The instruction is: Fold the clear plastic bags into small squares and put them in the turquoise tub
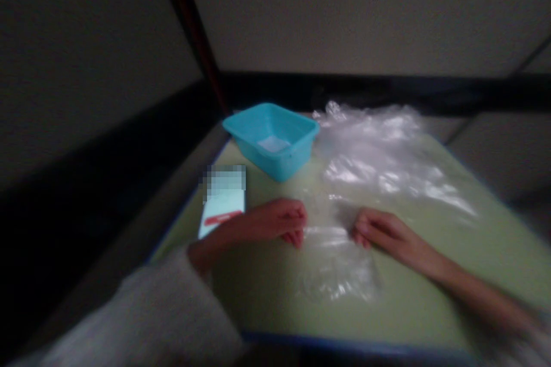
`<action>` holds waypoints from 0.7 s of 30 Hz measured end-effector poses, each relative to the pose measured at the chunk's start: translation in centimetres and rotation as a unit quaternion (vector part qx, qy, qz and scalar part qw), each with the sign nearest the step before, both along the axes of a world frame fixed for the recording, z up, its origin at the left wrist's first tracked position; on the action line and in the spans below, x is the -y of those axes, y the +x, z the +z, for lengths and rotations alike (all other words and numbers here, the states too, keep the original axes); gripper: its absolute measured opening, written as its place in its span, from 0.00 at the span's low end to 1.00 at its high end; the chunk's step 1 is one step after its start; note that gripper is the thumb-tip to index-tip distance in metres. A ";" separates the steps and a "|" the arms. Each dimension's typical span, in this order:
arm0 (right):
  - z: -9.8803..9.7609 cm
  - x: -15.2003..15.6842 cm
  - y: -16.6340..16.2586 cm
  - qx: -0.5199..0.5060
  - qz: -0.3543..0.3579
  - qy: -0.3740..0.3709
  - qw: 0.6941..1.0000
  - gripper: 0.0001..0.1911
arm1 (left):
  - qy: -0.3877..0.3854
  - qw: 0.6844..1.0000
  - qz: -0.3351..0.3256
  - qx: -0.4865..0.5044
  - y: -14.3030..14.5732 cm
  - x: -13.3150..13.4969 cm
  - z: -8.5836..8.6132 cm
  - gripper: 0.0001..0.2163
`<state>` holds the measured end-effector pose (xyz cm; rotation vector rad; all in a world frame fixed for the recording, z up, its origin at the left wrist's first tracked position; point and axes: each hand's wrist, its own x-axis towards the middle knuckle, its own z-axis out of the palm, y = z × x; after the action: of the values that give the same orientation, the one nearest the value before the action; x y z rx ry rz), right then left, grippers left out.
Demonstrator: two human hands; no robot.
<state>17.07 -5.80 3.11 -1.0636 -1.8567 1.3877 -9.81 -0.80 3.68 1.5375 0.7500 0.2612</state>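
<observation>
A clear plastic bag (333,264) hangs stretched between my two hands, low over the table. My left hand (293,221) is closed on its left side, fingers curled in. On the opposite side my right hand (379,229) pinches the bag with thumb and bent fingers. The plastic is pulled taut in creases between them, and its lower part spreads toward the table's front edge. Blur hides the exact grip of the fingertips.
A turquoise basin (275,163) with something white in the bottom stands at the back. To its right lies a heap of clear plastic bags (383,143). A lit phone (224,203) rests near the left edge of the pale green table (267,304), which has a blue rim.
</observation>
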 end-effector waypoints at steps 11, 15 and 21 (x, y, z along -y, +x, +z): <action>0.5 0.6 1.0 0.058 0.046 0.098 0.992 0.11 | 0.023 0.998 0.052 0.025 0.2 0.0 1.6 0.10; 2.6 1.3 1.7 0.109 0.129 0.189 0.967 0.06 | 0.011 0.999 0.040 0.025 0.2 0.1 1.5 0.11; 3.8 2.0 2.4 0.226 0.217 0.213 0.926 0.02 | 0.025 0.999 0.023 0.033 0.1 -0.2 0.7 0.12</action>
<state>19.42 -7.83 6.94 -0.8165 -2.7080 0.9150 -9.69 -0.64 4.37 1.5521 0.7313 0.3656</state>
